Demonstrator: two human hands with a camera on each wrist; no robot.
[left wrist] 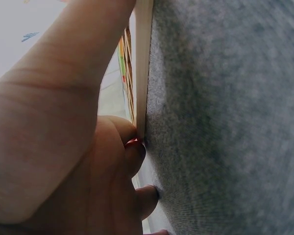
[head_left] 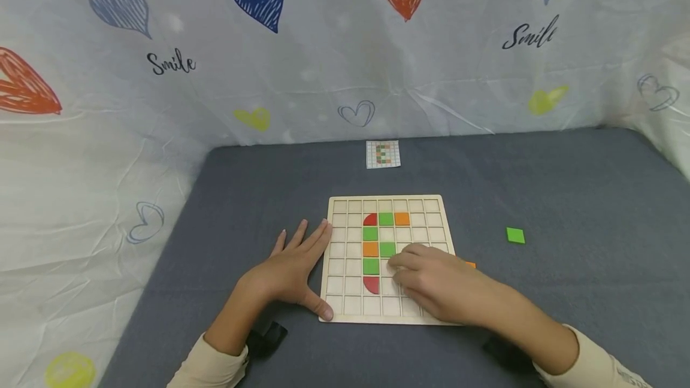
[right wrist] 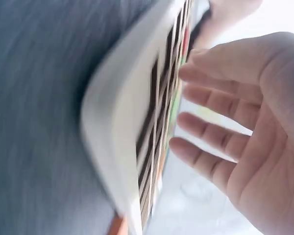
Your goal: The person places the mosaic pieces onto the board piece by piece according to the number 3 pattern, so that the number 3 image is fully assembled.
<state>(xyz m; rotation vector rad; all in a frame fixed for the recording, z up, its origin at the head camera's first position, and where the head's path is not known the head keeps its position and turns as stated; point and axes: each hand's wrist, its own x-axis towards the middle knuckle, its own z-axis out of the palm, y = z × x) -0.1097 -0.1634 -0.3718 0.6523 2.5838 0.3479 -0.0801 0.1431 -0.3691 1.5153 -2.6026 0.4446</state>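
Note:
A light wooden grid board (head_left: 345, 304) lies on the grey cloth. My left hand (head_left: 291, 268) is spread at its left side, with the thumb at the lower left corner and the index fingertip at the edge higher up. Over the lower right part of the board is my right hand (head_left: 436, 280). Its fingertips reach down close to the green square tile (head_left: 387, 249), and no tile shows between its fingers in the right wrist view. A column of red, green and orange pieces runs down to a red quarter-round piece (head_left: 371, 285). Along the upper row sits an orange square tile (head_left: 402, 219).
To the right of the board lies a loose green tile (head_left: 515, 235). An orange tile (head_left: 471, 264) peeks out beside the board's right edge, mostly hidden by my right hand. Behind the board is a small printed pattern card (head_left: 383, 154). A white heart-print curtain (head_left: 323, 64) hangs at the back.

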